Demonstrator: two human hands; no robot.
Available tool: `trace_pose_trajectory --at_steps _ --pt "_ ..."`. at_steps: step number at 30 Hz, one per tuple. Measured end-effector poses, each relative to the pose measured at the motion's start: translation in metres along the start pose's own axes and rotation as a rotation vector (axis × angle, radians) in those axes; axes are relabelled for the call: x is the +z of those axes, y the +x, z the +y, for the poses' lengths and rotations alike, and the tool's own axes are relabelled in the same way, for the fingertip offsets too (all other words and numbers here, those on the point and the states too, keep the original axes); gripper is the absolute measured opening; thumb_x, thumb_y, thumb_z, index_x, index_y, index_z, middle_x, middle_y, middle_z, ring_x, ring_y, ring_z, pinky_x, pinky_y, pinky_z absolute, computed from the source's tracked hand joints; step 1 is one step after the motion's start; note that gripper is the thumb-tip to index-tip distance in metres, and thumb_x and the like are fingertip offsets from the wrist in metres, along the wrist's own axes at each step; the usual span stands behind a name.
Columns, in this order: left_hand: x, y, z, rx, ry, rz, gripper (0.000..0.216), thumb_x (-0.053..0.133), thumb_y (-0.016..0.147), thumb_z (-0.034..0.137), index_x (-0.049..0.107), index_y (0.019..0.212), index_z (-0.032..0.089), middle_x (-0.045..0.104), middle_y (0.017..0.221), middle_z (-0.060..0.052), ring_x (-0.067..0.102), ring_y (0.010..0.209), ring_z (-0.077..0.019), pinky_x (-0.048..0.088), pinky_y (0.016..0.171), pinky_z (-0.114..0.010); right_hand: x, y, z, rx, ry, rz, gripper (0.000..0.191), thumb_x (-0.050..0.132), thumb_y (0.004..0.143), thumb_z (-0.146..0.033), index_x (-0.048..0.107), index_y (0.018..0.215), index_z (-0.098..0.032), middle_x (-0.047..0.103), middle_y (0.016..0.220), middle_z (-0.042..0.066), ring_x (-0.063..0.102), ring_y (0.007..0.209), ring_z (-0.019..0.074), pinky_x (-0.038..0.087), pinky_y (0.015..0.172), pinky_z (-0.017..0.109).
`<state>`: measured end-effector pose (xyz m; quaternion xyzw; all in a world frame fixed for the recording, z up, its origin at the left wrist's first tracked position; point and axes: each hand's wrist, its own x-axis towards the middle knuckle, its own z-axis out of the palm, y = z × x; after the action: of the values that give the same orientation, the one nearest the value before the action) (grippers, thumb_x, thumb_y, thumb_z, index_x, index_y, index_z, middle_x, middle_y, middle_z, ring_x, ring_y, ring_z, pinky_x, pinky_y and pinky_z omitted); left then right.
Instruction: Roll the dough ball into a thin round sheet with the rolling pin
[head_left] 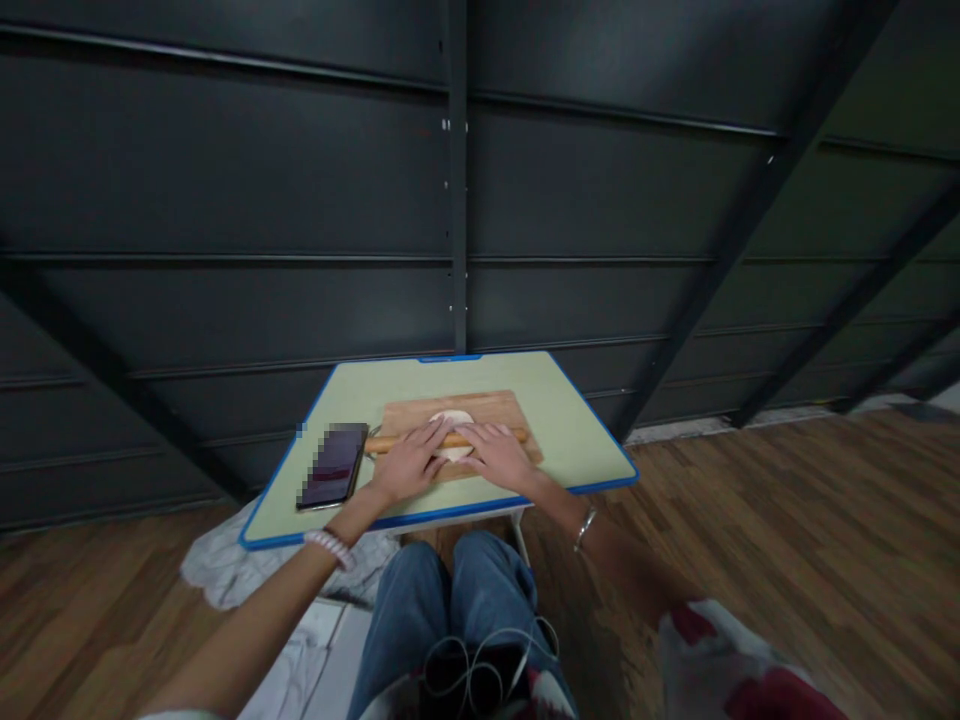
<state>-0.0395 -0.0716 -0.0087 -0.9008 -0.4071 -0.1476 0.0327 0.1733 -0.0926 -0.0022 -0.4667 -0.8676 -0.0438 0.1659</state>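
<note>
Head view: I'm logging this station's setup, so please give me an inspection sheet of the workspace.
Surface: small green table with a blue edge, wooden board on it.
Job's things: rolling pin lies across a flat dough round on the board.
Clutter: dark phone left of the board.
Grips: left hand and right hand lie flat and open on the rolling pin.
Cables: thin cable looped on the person's lap.
Surroundings: dark panelled wall, wood floor, white cloth under the table.

We saw pale green table (577, 425) with blue edge, tan wood-grain board (495, 405), orange-brown rolling pin (386, 444), off-white dough (450, 417), black phone (334, 465)
</note>
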Motion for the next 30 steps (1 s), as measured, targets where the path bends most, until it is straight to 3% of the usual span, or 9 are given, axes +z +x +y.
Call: trace_pose_trajectory --at_steps 6,16,22,27,30 --pt "-0.010 0.008 -0.022 0.145 -0.156 -0.071 0.056 0.040 0.088 0.020 0.030 0.144 0.021 0.037 0.147 -0.005 0.033 0.136 -0.0143 0.032 0.111 -0.036 0.003 0.010 0.000 0.037 -0.030 -0.034 0.050 0.056 0.087 -0.046 0.046 0.129 -0.021 0.056 0.127 0.012 0.050 0.117 0.0248 0.037 0.094 0.041" --pt "-0.009 0.017 -0.036 0.161 -0.169 -0.113 0.055 0.047 0.088 0.042 0.040 0.139 0.022 0.044 0.142 -0.003 0.040 0.131 -0.0140 0.032 0.109 -0.028 -0.004 0.017 -0.004 0.079 0.016 0.008 0.049 0.057 0.082 -0.055 0.056 0.119 -0.022 0.058 0.125 0.010 0.050 0.114 0.0263 0.038 0.092 0.043" --pt "-0.007 0.019 -0.037 0.104 -0.250 -0.129 0.051 0.050 0.088 0.039 0.044 0.137 0.027 0.047 0.140 -0.001 0.043 0.130 -0.0166 0.033 0.109 -0.032 -0.001 0.022 -0.005 0.083 0.061 0.043 0.051 0.058 0.081 -0.057 0.057 0.118 -0.021 0.059 0.123 0.009 0.049 0.112 0.0262 0.036 0.091 0.043" --pt "-0.003 0.020 -0.034 0.100 -0.268 -0.081 0.048 0.048 0.089 0.033 0.047 0.134 0.016 0.049 0.138 -0.007 0.043 0.130 -0.0191 0.032 0.111 -0.037 0.004 0.027 -0.008 0.121 0.085 0.047 0.048 0.054 0.084 -0.056 0.057 0.117 -0.021 0.059 0.123 0.011 0.047 0.113 0.0273 0.032 0.093 0.045" --pt "-0.002 0.020 -0.034 0.108 -0.257 -0.064 0.046 0.048 0.089 0.033 0.050 0.132 0.017 0.052 0.136 -0.008 0.046 0.128 -0.0204 0.034 0.109 -0.039 0.003 0.028 -0.011 0.145 0.093 0.046 0.049 0.055 0.084 -0.054 0.055 0.119 -0.020 0.058 0.123 0.011 0.045 0.114 0.0282 0.030 0.095 0.047"
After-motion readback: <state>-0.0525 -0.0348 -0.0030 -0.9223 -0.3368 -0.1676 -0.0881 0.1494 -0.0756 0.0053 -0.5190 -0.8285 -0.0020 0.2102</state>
